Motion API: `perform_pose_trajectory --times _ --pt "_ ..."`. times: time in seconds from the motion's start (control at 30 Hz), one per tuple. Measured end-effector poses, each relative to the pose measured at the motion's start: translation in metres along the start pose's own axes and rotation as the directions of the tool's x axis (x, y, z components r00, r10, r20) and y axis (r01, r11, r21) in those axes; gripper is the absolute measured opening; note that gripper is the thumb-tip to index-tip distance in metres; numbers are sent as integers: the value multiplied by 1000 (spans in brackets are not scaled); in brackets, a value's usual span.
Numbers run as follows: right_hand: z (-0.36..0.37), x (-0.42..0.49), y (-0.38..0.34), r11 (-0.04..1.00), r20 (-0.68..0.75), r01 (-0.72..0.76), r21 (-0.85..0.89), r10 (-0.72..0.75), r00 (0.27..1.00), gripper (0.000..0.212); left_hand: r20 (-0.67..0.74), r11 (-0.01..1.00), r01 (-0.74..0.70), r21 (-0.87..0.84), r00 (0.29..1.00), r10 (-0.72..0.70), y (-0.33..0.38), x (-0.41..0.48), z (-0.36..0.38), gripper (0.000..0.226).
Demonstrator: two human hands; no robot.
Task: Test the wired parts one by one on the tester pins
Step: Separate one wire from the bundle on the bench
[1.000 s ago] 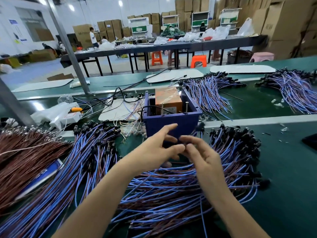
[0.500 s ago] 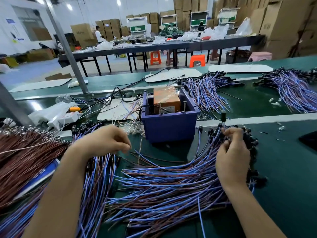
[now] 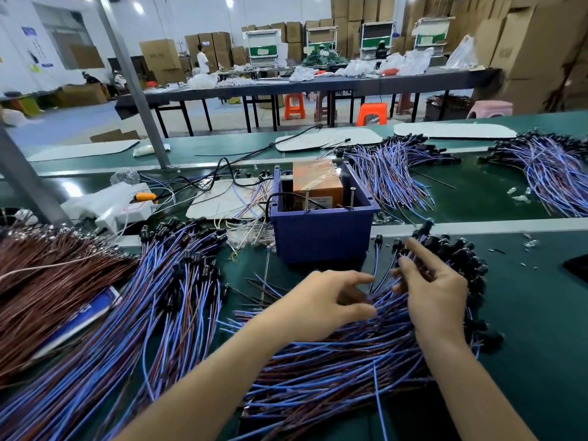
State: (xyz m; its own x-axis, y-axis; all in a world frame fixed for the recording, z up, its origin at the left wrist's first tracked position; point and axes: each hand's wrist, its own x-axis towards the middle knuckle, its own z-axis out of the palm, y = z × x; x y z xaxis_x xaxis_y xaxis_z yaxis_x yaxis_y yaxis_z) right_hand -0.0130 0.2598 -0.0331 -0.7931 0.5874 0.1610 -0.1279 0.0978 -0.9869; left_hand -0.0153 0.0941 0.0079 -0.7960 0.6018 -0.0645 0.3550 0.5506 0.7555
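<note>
Right hand [image 3: 436, 291] in wired parts [image 3: 334, 361], grip unclear | left hand [image 3: 321, 300] relaxed

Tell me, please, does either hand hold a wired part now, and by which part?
Left hand holds nothing. Right hand has fingers in the wire pile; a grip cannot be told.

No text legible anywhere. Label on the orange taped box [image 3: 318, 183] inside the blue plastic bin [image 3: 321, 237]: print too small to read. Dark mark on the brown cardboard carton [image 3: 515, 43], far right: blurred. The blue wall notices [image 3: 29, 31], far left: unreadable.
</note>
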Motion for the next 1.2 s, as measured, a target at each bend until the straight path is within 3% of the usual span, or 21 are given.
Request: perform_pose_trajectory --times 0.1,0.17,0.3,0.37,0.43,0.5,0.6,0.73,0.83,1.0,1.1,1.2 --pt "-1 0 -4 995 -49 -59 83 63 997 37 -30 993 29 -113 999 -33 -3 -2 -13 28" --pt "-5 2 -4 999 -98 -27 42 31 995 39 -32 995 59 -77 998 -62 -8 -5 -36 18" --pt "-8 0 -6 935 -130 202 -293 -248 960 37 52 988 154 14 987 -155 -26 -28 -91 12" --pt "-7 -4 -8 876 -92 312 -368 -368 925 37 48 983 180 -15 983 -179 -34 -40 -110 11" --pt "-6 -5 -6 825 -32 366 -431 -419 907 39 -17 981 172 -90 985 -174 -38 -47 -122 8" --pt "-5 -5 -3 782 39 373 -499 -410 911 39 -69 975 128 -182 987 -143 -37 -51 -128 19" --pt "-4 -4 2 697 122 344 -629 -349 929 33 -117 887 40 -459 987 -106 -34 -48 -127 39" --pt "-2 -5 7 588 133 317 -744 -335 933 25 -219 677 -89 -730 970 -109 -26 -30 -106 10" --pt "2 -11 8 546 140 324 -773 -351 926 20 -256 667 -106 -738 958 -130 -20 -18 -87 13" --pt "11 -25 3 565 190 447 -693 -456 870 14 -300 686 -85 -723 933 -201 -15 -8 -68 10" --pt "16 -34 -5 744 309 604 -285 -525 793 12 -320 662 -121 -739 929 -187 -12 -4 -58 8" --pt "21 -49 -11 783 429 622 -9 -559 710 21 -361 666 -152 -731 914 -187 -8 -1 -48 5"
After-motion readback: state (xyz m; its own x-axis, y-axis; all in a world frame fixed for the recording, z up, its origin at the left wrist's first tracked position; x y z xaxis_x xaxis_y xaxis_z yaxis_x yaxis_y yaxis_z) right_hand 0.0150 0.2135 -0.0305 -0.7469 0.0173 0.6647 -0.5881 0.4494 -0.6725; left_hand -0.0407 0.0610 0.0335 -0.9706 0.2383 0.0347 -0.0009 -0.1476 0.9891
